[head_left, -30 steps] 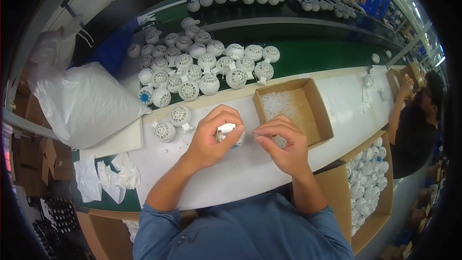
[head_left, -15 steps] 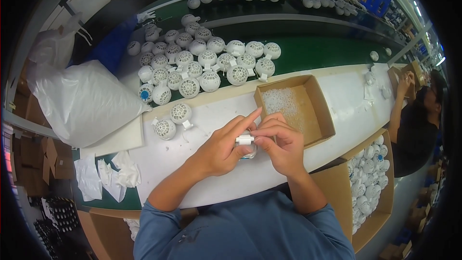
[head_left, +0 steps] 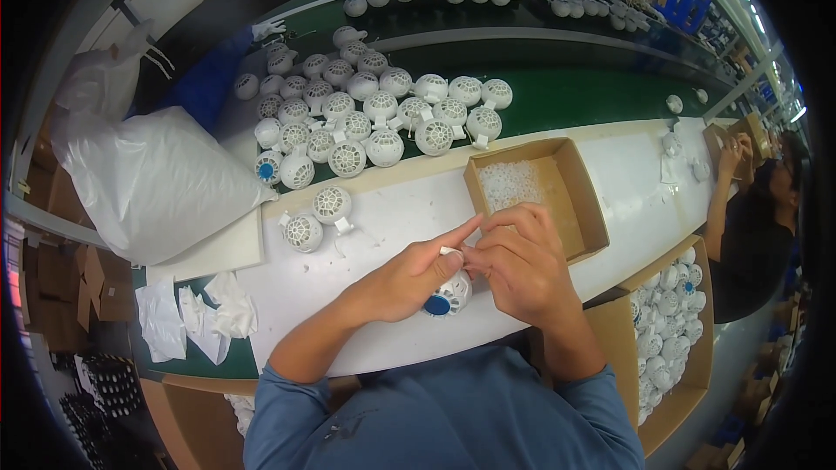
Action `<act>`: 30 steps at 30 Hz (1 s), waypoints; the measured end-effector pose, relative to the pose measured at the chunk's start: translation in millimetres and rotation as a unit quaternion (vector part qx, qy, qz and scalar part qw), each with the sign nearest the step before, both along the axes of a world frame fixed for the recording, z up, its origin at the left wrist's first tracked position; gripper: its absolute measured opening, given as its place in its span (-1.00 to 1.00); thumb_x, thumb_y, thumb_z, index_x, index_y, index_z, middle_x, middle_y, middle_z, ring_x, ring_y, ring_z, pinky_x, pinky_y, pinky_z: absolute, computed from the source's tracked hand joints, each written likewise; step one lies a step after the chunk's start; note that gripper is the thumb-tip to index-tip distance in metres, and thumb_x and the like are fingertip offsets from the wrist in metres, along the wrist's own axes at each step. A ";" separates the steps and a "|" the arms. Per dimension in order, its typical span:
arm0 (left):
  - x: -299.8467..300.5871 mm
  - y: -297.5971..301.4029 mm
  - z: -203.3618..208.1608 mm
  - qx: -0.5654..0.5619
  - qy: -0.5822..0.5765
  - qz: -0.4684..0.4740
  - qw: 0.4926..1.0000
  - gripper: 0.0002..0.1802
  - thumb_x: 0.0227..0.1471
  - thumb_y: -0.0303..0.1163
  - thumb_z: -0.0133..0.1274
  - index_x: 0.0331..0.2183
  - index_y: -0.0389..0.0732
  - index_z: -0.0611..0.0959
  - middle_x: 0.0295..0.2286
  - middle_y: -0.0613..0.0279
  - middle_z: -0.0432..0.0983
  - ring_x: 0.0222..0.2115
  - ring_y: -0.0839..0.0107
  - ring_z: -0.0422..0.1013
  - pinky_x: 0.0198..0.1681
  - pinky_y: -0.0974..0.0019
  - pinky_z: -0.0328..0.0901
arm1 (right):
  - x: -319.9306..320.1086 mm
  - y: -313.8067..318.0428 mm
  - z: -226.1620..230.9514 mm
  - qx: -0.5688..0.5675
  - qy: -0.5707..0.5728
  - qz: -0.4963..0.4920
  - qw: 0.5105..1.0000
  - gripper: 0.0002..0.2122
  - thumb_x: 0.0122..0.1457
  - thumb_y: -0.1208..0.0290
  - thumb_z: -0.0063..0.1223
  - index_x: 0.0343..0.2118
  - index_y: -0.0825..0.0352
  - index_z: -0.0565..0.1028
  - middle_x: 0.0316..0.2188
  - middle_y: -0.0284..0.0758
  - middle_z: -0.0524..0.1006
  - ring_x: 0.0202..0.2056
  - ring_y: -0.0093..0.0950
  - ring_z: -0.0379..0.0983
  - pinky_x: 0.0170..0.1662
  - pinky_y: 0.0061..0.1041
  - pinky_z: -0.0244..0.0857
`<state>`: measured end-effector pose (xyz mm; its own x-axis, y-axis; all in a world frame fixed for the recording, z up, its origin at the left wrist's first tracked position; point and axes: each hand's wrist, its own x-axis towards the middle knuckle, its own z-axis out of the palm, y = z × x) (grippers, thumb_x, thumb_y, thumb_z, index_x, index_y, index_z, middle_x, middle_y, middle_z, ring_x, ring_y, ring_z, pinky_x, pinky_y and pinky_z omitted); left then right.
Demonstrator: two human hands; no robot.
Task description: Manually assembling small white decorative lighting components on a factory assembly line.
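Above the white worktop, my left hand point(head_left: 402, 283) is closed around a white ball-shaped unit point(head_left: 456, 292) with a blue disc on its underside. A small white tab point(head_left: 450, 251) sticks up from the ball beside my left thumb, and my left index finger is stretched out past it. My right hand point(head_left: 528, 266) is in a pinch right against the tab. Its fingertips hide whatever lies between them. Further left, two white balls point(head_left: 331, 204) with openwork grilles rest on the worktop.
Just beyond my right hand stands an open cardboard tray point(head_left: 585, 200) with small clear pieces point(head_left: 510, 183). Many similar balls point(head_left: 380, 106) cover the far left. A plastic bag point(head_left: 161, 196) bulges at left. A carton point(head_left: 688, 400) of balls stands at right, near a co-worker point(head_left: 758, 218).
The ball has turned in my left hand, so its blue disc now faces me and the tab points up. My right hand has shifted slightly right, with its fingers drawn into a pinch.
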<state>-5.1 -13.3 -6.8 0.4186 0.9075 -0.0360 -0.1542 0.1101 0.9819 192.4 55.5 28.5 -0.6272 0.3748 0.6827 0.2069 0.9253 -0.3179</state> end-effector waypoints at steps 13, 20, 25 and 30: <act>-20.4 20.4 -4.9 -0.094 -0.089 0.014 0.992 -0.34 0.41 -0.02 -0.25 0.37 -0.13 0.17 0.10 0.03 0.43 0.13 0.24 0.38 0.14 0.12 0.31 | 43.8 56.8 -62.1 -0.283 -0.007 -0.193 0.939 -0.82 0.06 0.50 0.27 -0.24 0.36 0.65 -0.41 -0.20 0.62 -0.33 -0.25 0.55 -0.19 -0.32 0.41; -22.0 20.3 16.7 -0.157 -0.340 0.053 0.926 -0.36 0.42 -0.08 -0.25 0.39 -0.04 0.07 0.09 0.12 0.37 0.04 0.24 0.43 0.10 -0.02 0.40 | 44.2 61.7 -84.4 -0.316 -0.222 -0.240 0.891 -0.93 0.09 0.45 0.22 -0.38 0.26 0.66 -0.46 -0.25 0.65 -0.34 -0.22 0.60 -0.23 -0.27 0.45; -21.4 20.2 2.4 -0.067 -0.194 0.068 0.976 -0.32 0.40 0.00 -0.23 0.37 -0.09 0.12 0.02 0.06 0.42 0.01 0.17 0.44 0.03 -0.05 0.42 | 43.1 62.7 -77.0 -0.321 -0.148 -0.229 0.907 -0.95 0.09 0.47 0.24 -0.41 0.30 0.64 -0.51 -0.25 0.63 -0.47 -0.34 0.56 -0.37 -0.37 0.40; -23.3 23.3 -6.9 0.025 -0.093 0.079 0.992 -0.33 0.40 0.01 -0.19 0.37 -0.09 0.19 -0.06 0.24 0.48 -0.09 0.50 0.41 -0.02 0.40 0.36 | 42.5 56.8 -70.1 -0.390 0.016 -0.195 0.900 -0.95 0.13 0.58 0.24 -0.35 0.41 0.62 -0.48 -0.27 0.66 -0.50 -0.61 0.50 -0.42 -0.58 0.36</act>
<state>-28.4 10.0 -13.7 0.2661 0.9610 0.0758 -0.3443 0.0213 0.9386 234.9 112.3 -41.6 -0.3297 0.9349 0.1316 0.4471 0.2774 -0.8504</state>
